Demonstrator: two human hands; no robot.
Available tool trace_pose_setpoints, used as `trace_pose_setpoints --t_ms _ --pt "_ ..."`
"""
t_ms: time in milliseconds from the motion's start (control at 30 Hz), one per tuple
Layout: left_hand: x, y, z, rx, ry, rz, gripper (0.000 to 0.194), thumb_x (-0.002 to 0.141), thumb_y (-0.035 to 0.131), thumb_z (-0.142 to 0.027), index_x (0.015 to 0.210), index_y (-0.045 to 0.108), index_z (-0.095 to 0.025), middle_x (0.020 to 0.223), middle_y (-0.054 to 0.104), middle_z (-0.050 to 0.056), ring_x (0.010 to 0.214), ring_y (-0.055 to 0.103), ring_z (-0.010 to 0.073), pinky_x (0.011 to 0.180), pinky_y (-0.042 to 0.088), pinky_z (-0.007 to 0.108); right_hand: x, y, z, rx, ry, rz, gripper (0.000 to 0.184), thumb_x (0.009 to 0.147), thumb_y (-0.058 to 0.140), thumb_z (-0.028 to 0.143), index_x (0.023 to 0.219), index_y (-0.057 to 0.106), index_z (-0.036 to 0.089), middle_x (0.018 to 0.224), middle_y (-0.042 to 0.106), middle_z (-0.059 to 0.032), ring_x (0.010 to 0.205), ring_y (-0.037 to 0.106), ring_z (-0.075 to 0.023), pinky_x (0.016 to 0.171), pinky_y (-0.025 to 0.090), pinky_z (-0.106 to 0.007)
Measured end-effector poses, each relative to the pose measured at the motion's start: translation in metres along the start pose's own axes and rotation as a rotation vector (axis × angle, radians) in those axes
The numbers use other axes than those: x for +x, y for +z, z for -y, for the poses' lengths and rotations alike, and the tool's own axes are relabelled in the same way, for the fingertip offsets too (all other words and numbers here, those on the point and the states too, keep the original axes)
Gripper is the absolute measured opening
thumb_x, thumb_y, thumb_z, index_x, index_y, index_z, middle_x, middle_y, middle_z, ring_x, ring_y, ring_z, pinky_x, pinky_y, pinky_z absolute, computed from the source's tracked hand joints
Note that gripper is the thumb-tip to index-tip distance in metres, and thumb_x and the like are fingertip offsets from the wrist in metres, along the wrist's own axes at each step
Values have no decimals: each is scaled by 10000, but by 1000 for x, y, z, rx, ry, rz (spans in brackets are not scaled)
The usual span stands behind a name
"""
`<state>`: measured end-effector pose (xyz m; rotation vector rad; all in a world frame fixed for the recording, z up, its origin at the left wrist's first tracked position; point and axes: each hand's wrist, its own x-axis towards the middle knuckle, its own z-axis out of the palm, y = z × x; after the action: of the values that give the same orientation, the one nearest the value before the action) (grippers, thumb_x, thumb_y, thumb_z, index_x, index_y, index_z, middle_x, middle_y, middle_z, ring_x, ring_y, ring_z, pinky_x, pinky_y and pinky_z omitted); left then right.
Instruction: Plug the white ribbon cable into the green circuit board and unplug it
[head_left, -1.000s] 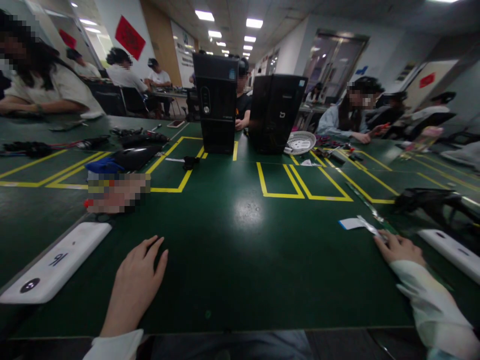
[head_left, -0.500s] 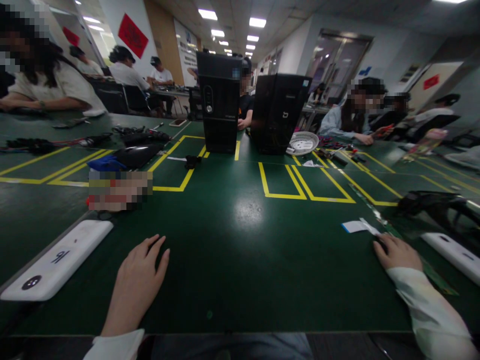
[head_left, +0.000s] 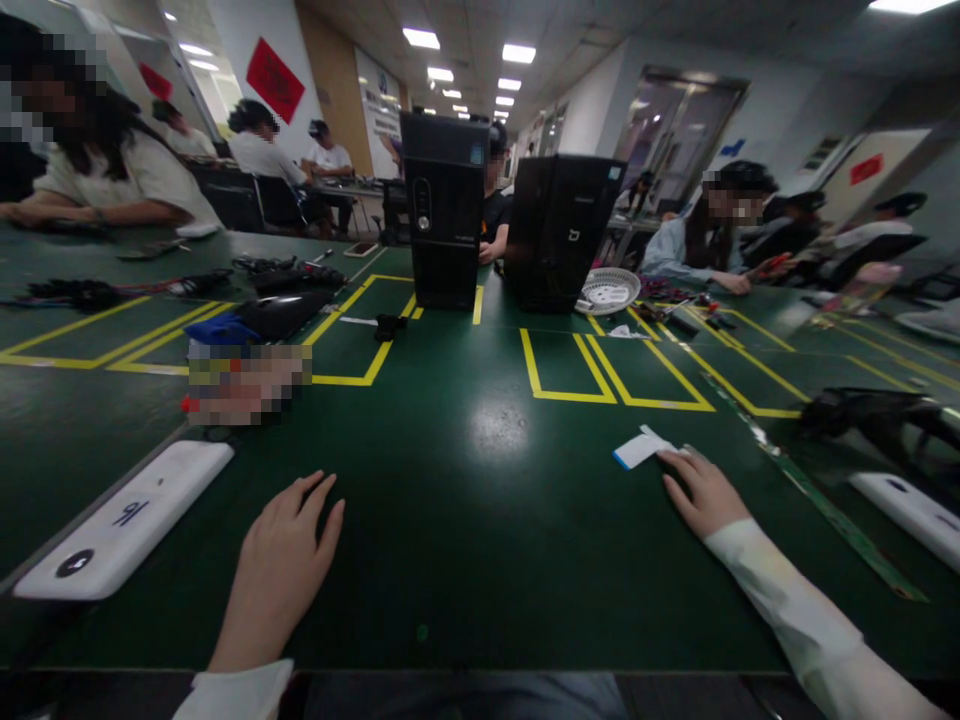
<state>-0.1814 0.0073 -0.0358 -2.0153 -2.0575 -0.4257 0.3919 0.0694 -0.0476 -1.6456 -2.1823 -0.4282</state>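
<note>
My left hand [head_left: 289,555] rests on the green tabletop with its fingers stretched forward and thumb apart; nothing is in it. To its left lies a white rectangular device [head_left: 124,525] with a dark round spot at one end. My right hand [head_left: 703,492], at the end of a pale sleeve, has its fingertips closed on a white flat ribbon cable [head_left: 637,450] with a blue end. The cable reaches left from the fingers, low over or on the table; which of the two I cannot tell. Its gripped part is hidden by the fingers.
Two black computer towers [head_left: 446,210] stand at the table's middle. A white basket [head_left: 609,288] sits beside the right one. Yellow tape marks [head_left: 574,397] cross the green table [head_left: 480,560]. Cables and a blue item [head_left: 223,328] lie left, another white device [head_left: 911,515] right. Several people sit around.
My right hand has moved left, away from the table seam, bringing the white ribbon cable along. My left hand stays in place. The whole view has shifted slightly.
</note>
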Motion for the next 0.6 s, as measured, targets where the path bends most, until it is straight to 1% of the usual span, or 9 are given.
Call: trace_pose_setpoints --t_ms 100,200,300,400,500,600 --pt "0 -1 0 -6 5 -2 560 914 295 -458 1224 592 -98 1266 578 174 1157 544 312 948 463 446 18 0 47 176 -173 1 335 925 398 284 1178 596 188 1155 622 -130 1101 570 -267 932 488 -471" --pt "1 -3 -1 -11 3 -7 578 914 281 -461 1221 595 -85 1264 577 178 1145 550 315 946 464 447 35 1 104 339 -312 43 319 922 414 233 1189 586 207 1185 605 -123 1107 558 -249 942 485 -478" --pt "1 -4 -2 -13 -1 -8 582 912 278 -460 1221 595 -83 1255 582 176 1140 553 315 942 465 447 50 2 161 453 -434 72 313 917 414 209 1186 573 196 1194 598 -129 1118 543 -240 947 471 -484" --pt "1 -5 -3 -17 -3 -14 576 911 282 -457 1216 598 -85 1255 583 176 1144 551 311 941 466 443 64 0 210 507 -545 116 294 908 433 206 1168 570 189 1209 601 -115 1151 518 -227 1020 397 -501" --pt "0 -5 -4 -20 -11 -13 559 912 293 -450 1216 598 -94 1246 588 173 1140 553 306 938 469 443 74 -3 248 535 -632 176 288 894 465 210 1158 578 190 1233 599 -91 1151 509 -210 1074 331 -485" --pt "1 -5 -3 -21 -8 -6 548 912 305 -442 1225 591 -94 1249 586 175 1147 546 302 938 469 442 78 -6 270 575 -721 231 322 881 488 236 1187 572 183 1282 574 -78 1169 493 -212 1064 344 -447"
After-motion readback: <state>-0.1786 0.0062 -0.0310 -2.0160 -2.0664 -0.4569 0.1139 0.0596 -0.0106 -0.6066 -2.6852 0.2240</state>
